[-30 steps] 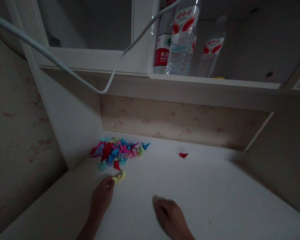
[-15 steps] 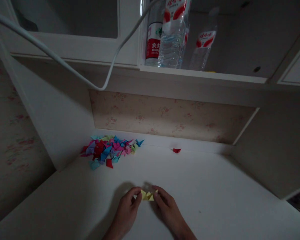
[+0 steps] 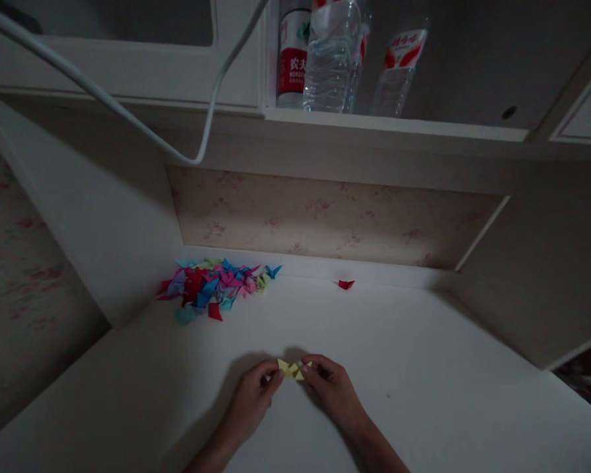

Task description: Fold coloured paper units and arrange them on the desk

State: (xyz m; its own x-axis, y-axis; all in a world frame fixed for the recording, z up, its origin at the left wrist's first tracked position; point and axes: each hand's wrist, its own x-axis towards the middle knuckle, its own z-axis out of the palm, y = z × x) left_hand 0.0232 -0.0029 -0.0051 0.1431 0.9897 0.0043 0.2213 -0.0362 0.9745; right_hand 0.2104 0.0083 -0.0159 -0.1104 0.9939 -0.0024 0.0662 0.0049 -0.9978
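A small folded piece of yellow paper [image 3: 290, 370] with pointed corners is held between my two hands, just over the white desk [image 3: 285, 427]. My left hand [image 3: 256, 394] pinches its left end between thumb and fingers. The right end sits in the pinch of my right hand [image 3: 332, 387]. Fingertips cover both ends of the paper, so its full shape is partly hidden. Beyond my hands, towards the back left, lies a heap of folded paper pieces [image 3: 211, 289] in many colours, several shaped like cranes. A single red folded paper [image 3: 346, 284] rests near the back edge.
Above the desk is a white shelf [image 3: 394, 125] holding several plastic water bottles [image 3: 329, 66]. A white cable [image 3: 128, 118] hangs down in front of the cabinet at the upper left. Side panels [image 3: 532, 263] close in the desk, with flowered wallpaper [image 3: 315, 210] behind.
The camera view has tipped slightly downward, so shelf and desk sit higher in the picture. Both hands still grip the yellow paper, with its right end tilted a little differently between the right fingers.
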